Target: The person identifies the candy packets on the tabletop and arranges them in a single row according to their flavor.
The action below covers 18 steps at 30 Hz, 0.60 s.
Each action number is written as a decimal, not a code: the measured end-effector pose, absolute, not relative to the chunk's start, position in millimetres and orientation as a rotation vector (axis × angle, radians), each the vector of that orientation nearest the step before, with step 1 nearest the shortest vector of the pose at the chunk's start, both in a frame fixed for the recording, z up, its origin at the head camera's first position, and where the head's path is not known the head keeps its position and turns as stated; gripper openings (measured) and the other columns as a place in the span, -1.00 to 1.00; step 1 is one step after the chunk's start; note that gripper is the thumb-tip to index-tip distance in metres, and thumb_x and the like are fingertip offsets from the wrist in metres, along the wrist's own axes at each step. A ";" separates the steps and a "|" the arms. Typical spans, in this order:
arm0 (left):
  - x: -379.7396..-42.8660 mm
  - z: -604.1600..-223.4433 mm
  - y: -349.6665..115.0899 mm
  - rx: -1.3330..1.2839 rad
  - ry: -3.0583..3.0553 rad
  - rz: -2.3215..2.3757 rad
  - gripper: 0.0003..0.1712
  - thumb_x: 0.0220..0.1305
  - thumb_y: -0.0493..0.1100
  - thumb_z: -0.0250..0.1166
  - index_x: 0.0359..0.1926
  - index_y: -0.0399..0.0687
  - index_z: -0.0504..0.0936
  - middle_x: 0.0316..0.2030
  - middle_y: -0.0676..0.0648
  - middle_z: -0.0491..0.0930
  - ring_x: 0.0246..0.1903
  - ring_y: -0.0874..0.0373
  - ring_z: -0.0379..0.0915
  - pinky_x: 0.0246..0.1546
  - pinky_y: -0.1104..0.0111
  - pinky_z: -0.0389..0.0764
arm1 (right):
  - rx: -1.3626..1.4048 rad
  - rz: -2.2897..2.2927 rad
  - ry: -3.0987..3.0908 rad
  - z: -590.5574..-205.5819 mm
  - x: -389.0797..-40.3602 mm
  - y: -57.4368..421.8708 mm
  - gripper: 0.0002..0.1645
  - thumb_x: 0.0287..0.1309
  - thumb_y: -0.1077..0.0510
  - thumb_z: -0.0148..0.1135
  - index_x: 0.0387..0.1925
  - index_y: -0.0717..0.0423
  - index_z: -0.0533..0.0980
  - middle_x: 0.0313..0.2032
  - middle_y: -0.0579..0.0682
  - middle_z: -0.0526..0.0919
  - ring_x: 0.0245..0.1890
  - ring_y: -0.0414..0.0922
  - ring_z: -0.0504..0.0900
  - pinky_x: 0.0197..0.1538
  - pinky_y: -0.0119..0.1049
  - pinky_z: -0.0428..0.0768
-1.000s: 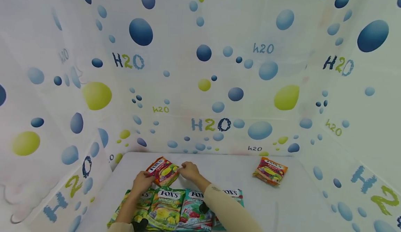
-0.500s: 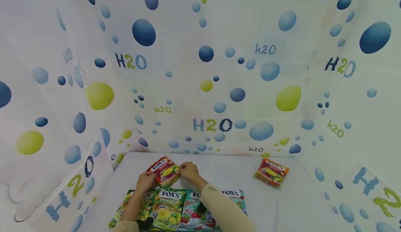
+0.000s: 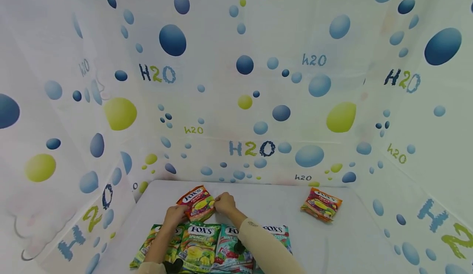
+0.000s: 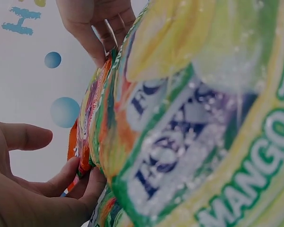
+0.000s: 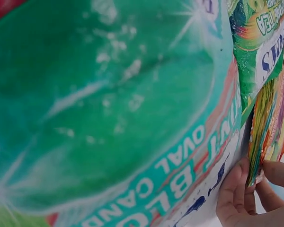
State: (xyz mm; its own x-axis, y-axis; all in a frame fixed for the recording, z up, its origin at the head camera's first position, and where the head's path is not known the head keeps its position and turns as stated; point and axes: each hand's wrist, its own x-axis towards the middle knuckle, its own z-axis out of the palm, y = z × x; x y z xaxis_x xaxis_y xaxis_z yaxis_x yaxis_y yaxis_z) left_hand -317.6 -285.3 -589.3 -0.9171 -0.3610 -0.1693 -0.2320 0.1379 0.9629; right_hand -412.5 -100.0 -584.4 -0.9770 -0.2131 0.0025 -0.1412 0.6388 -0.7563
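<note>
An orange-and-red bag of Fox's fruit candy (image 3: pixel 200 203) lies behind the row of other candy bags in the head view. The left hand (image 3: pixel 176 215) pinches its near left edge; in the left wrist view a finger of the left hand (image 4: pixel 47 182) stands away from the bag while others meet its edge. At the opposite side, the right hand (image 3: pixel 225 203) pinches the bag's right edge. The right wrist view shows the right hand (image 5: pixel 255 201) with thumb and fingers about that edge. A green spring tea bag (image 3: pixel 198 247) lies just in front.
More candy bags complete the front row: a green mango bag (image 3: pixel 150 241) at left, a teal mint bag (image 3: pixel 232 252), and another teal bag (image 3: pixel 277 233) partly under the right sleeve. A second orange fruit candy bag (image 3: pixel 321 205) lies at right on the white table (image 3: pixel 354 241).
The view shifts slightly. The held bag and both hands move a little to the right, with the same grips on its edges. The other bags stay where they lie.
</note>
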 end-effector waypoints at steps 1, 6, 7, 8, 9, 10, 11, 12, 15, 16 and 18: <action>-317.5 -588.2 -284.3 0.584 -2.288 -1.911 -0.33 0.49 -0.07 0.13 0.30 -0.65 0.37 0.19 -0.60 0.47 0.14 -0.37 0.53 0.15 -0.07 0.62 | -0.299 -1.269 2.766 -584.3 -412.2 -99.4 -0.83 0.19 0.20 0.43 -0.21 0.22 0.75 -0.30 0.02 0.73 -0.37 -0.13 0.58 -0.33 -0.31 0.61; -319.5 -584.5 -281.0 0.571 -2.281 -1.914 -0.34 0.49 -0.06 0.13 0.32 -0.60 0.39 0.24 -0.59 0.43 0.19 -0.38 0.48 0.24 -0.13 0.54 | -0.274 -1.329 2.754 -582.3 -410.8 -97.8 -0.87 0.22 0.20 0.45 -0.25 0.20 0.74 -0.37 -0.02 0.70 -0.39 -0.15 0.57 -0.35 -0.32 0.61; -319.8 -583.9 -280.3 0.571 -2.280 -1.916 -0.34 0.49 -0.06 0.13 0.32 -0.60 0.39 0.25 -0.59 0.42 0.20 -0.39 0.47 0.25 -0.15 0.52 | -0.273 -1.333 2.759 -582.4 -410.5 -97.8 -0.87 0.22 0.20 0.45 -0.25 0.20 0.74 -0.37 -0.03 0.70 -0.39 -0.15 0.57 -0.35 -0.31 0.61; -320.7 -584.2 -280.3 0.576 -2.276 -1.915 -0.34 0.48 -0.06 0.13 0.32 -0.60 0.39 0.25 -0.59 0.41 0.21 -0.40 0.46 0.27 -0.15 0.50 | -0.269 -1.338 2.758 -582.6 -410.4 -97.9 -0.87 0.21 0.20 0.46 -0.25 0.20 0.75 -0.37 -0.03 0.70 -0.39 -0.15 0.57 -0.34 -0.31 0.62; -321.3 -584.0 -280.1 0.580 -2.276 -1.912 -0.34 0.48 -0.06 0.13 0.31 -0.60 0.39 0.26 -0.60 0.40 0.21 -0.41 0.44 0.30 -0.17 0.47 | -0.261 -1.340 2.758 -582.4 -410.2 -98.0 -0.87 0.21 0.20 0.46 -0.24 0.19 0.75 -0.36 -0.03 0.70 -0.38 -0.15 0.57 -0.33 -0.31 0.62; -322.0 -583.9 -279.9 0.583 -2.274 -1.907 -0.34 0.48 -0.07 0.14 0.31 -0.60 0.40 0.26 -0.59 0.41 0.22 -0.40 0.44 0.31 -0.17 0.46 | -0.256 -1.345 2.758 -582.5 -410.2 -98.3 -0.87 0.21 0.19 0.46 -0.24 0.19 0.75 -0.36 -0.04 0.71 -0.38 -0.16 0.57 -0.32 -0.31 0.62; -322.5 -583.9 -280.2 0.574 -2.273 -1.907 -0.35 0.49 -0.07 0.13 0.32 -0.59 0.40 0.26 -0.59 0.40 0.22 -0.40 0.44 0.31 -0.17 0.46 | -0.253 -1.352 2.758 -582.5 -410.3 -98.4 -0.87 0.22 0.19 0.46 -0.23 0.18 0.76 -0.35 -0.04 0.72 -0.37 -0.16 0.58 -0.31 -0.31 0.62; -323.0 -583.1 -280.3 0.568 -2.276 -1.901 -0.35 0.50 -0.07 0.13 0.32 -0.59 0.40 0.26 -0.59 0.41 0.22 -0.40 0.44 0.30 -0.17 0.46 | -0.254 -1.359 2.760 -582.0 -410.2 -98.5 -0.86 0.22 0.19 0.46 -0.22 0.18 0.76 -0.34 -0.04 0.73 -0.37 -0.16 0.59 -0.30 -0.31 0.62; -325.2 -580.2 -280.4 0.549 -2.272 -1.898 -0.35 0.51 -0.08 0.12 0.33 -0.60 0.38 0.27 -0.60 0.40 0.22 -0.40 0.47 0.28 -0.14 0.51 | -0.261 -1.395 2.763 -579.6 -410.3 -97.6 -0.86 0.22 0.20 0.45 -0.21 0.17 0.77 -0.32 -0.03 0.75 -0.37 -0.17 0.60 -0.31 -0.32 0.62; -326.1 -579.1 -280.2 0.549 -2.267 -1.898 -0.35 0.52 -0.07 0.12 0.34 -0.60 0.38 0.27 -0.59 0.40 0.22 -0.39 0.48 0.26 -0.11 0.54 | -0.267 -1.410 2.760 -578.6 -410.3 -97.1 -0.86 0.22 0.20 0.44 -0.21 0.17 0.77 -0.31 -0.03 0.76 -0.37 -0.18 0.61 -0.32 -0.33 0.62; -327.4 -576.8 -279.9 0.540 -2.255 -1.913 -0.33 0.52 -0.07 0.11 0.35 -0.62 0.34 0.28 -0.61 0.39 0.22 -0.40 0.49 0.23 -0.08 0.58 | -0.277 -1.427 2.759 -577.4 -411.0 -95.8 -0.86 0.23 0.21 0.42 -0.20 0.18 0.76 -0.32 -0.03 0.76 -0.39 -0.18 0.62 -0.34 -0.34 0.62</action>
